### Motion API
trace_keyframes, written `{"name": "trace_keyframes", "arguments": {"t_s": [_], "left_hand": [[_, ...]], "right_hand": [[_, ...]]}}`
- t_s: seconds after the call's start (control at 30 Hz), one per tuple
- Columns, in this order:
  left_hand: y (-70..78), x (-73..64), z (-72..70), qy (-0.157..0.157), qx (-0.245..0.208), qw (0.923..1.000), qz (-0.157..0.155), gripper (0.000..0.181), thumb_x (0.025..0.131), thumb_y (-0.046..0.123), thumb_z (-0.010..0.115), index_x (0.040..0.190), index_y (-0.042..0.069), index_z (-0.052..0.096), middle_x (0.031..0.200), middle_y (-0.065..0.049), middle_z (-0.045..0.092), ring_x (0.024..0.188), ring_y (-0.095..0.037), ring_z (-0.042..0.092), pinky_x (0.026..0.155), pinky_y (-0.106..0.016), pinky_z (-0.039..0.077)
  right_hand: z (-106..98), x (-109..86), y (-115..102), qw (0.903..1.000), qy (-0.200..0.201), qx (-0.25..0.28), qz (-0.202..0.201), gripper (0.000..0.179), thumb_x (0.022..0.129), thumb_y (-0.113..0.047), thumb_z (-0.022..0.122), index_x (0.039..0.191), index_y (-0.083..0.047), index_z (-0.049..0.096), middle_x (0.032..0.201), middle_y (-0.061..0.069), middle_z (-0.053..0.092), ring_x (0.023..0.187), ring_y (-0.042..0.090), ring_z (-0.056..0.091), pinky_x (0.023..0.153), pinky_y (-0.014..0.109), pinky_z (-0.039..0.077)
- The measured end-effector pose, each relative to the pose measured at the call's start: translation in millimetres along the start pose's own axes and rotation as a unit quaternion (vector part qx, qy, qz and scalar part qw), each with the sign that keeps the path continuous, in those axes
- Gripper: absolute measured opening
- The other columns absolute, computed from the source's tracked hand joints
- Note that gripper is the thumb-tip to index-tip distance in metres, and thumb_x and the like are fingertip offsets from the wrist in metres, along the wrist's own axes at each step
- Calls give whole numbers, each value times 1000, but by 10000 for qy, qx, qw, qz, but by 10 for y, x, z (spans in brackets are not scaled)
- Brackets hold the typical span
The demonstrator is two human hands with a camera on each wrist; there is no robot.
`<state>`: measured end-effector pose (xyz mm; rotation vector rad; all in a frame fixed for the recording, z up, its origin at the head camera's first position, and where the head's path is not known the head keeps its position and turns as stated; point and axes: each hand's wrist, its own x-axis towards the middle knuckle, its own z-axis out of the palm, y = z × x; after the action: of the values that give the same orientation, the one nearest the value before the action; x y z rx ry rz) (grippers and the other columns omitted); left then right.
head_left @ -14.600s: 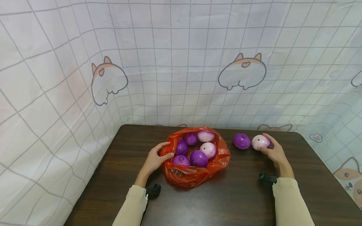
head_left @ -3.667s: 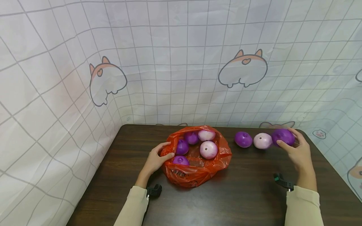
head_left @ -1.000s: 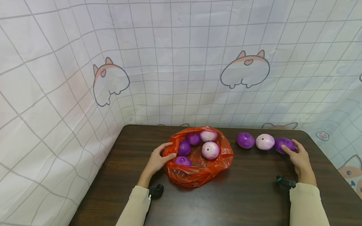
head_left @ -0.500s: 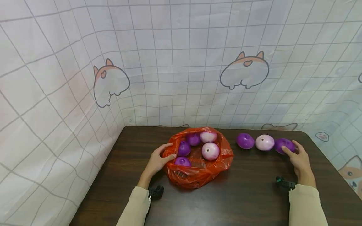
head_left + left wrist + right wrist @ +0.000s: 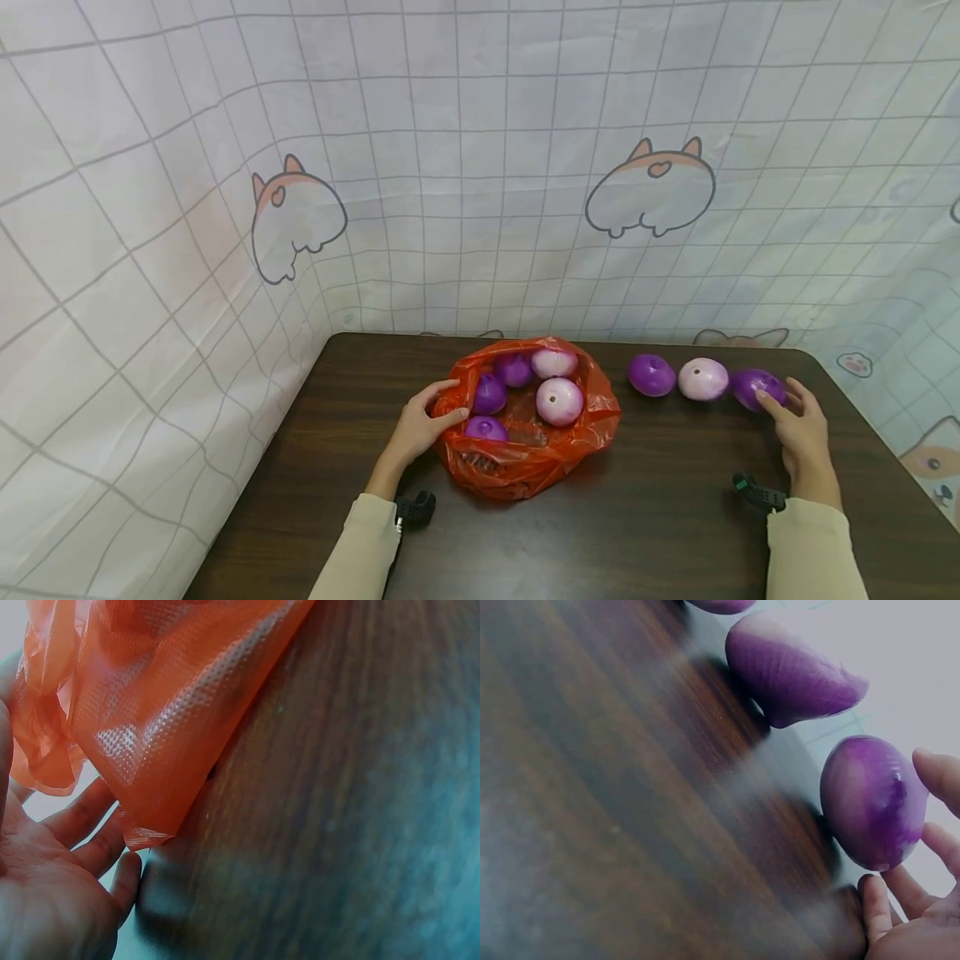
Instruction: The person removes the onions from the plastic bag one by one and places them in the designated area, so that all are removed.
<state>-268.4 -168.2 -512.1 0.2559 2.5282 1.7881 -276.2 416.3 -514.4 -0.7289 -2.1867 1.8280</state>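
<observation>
A red plastic bag [image 5: 525,467] stands wide open on the table, with several purple and pale onions in it, among them a pale onion [image 5: 559,401]. My left hand [image 5: 417,423] holds the bag's left rim between thumb and fingers; in the left wrist view its fingers lie behind the plastic [image 5: 172,712]. To the right of the bag, three onions form a row: a purple onion [image 5: 651,375], a pale onion [image 5: 702,379] and a purple onion [image 5: 757,389] at the right end. Around that last onion my right hand [image 5: 804,425] is spread loosely, thumb close against it.
The dark wooden table [image 5: 585,542] has its back edge just behind the onion row. A white gridded cloth [image 5: 480,208] with cartoon animals hangs behind and beside it. Each wrist wears a black camera mount.
Earlier my right hand set down the pale onion, then took a purple one from the bag to the row's right end. Now its fingers have loosened and shifted slightly right. My left hand stays.
</observation>
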Motion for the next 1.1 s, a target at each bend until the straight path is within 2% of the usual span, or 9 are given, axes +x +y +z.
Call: {"name": "trace_keyframes", "arguments": {"t_s": [0.07, 0.13, 0.23, 0.33, 0.5, 0.63, 0.77, 0.97, 1.1], "left_hand": [[0, 2, 4, 11, 14, 10000, -3, 56, 79, 48, 75, 130, 37, 55, 120, -1, 63, 103, -21, 63, 85, -38, 56], [-3, 4, 7, 20, 15, 10000, -6, 56, 79, 48, 75, 130, 37, 55, 119, 0, 63, 103, -21, 63, 84, -38, 56], [-55, 26, 21, 54, 19, 10000, 18, 56, 78, 51, 75, 129, 40, 55, 119, 0, 63, 103, -21, 63, 84, -39, 56], [-66, 32, 22, 49, 20, 10000, 8, 56, 77, 52, 75, 129, 41, 55, 119, 0, 63, 102, -21, 63, 83, -38, 56], [-66, 30, 22, 58, 4, 10000, -17, 55, 77, 52, 75, 127, 43, 55, 118, 1, 63, 103, -21, 63, 83, -39, 56], [-60, 22, 21, 65, -27, 10000, -14, 54, 78, 51, 75, 127, 42, 56, 120, 1, 63, 104, -22, 63, 84, -39, 56], [-57, 12, 15, 66, -53, 10000, -28, 53, 78, 50, 75, 127, 42, 56, 120, 1, 63, 103, -22, 63, 84, -39, 56], [-55, 20, 17, 68, -27, 10000, -12, 53, 78, 50, 75, 127, 43, 56, 120, 2, 63, 104, -20, 63, 85, -39, 56], [-54, 21, 17, 73, -7, 10000, -2, 54, 78, 50, 75, 128, 41, 56, 120, 2, 63, 104, -20, 62, 85, -39, 56]], "right_hand": [[-16, -36, -3, 9997, 127, 173, 126, 82, 85, -42, 69, 153, -33, 23, 162, 6, 16, 142, 21, 26, 115, 32, 30], [-35, -76, -10, 9981, 292, 483, 227, 82, 83, -39, 73, 151, -33, 28, 159, 4, 22, 129, 18, 40, 100, 21, 41], [-68, -148, -51, 9928, 661, 924, 373, 78, 80, -33, 78, 146, -33, 38, 147, -5, 37, 105, 4, 45, 73, 9, 40], [-100, -223, -119, 9870, 980, 1200, 436, 71, 79, -28, 79, 141, -33, 45, 130, -15, 44, 95, 0, 43, 70, 11, 39], [-96, -349, -327, 9793, 1303, 1529, 246, 57, 81, -21, 78, 132, -30, 55, 109, -16, 48, 90, 2, 46, 67, 11, 41], [-2, -501, -594, 9670, 1461, 2052, -374, 42, 83, -9, 74, 121, -21, 62, 101, -11, 53, 87, 3, 50, 63, 10, 44], [160, -685, -864, 9501, 1304, 2540, -1253, 33, 82, -1, 71, 114, -10, 64, 97, -4, 58, 86, 7, 54, 63, 11, 48], [442, -930, -1137, 9274, 512, 2875, -2337, 32, 81, 5, 71, 112, 2, 63, 93, 4, 62, 78, 12, 57, 64, 15, 51], [675, -1059, -1247, 9145, -2, 2757, -2961, 32, 81, 10, 68, 112, 8, 61, 94, 7, 64, 78, 12, 60, 66, 16, 53]]}}
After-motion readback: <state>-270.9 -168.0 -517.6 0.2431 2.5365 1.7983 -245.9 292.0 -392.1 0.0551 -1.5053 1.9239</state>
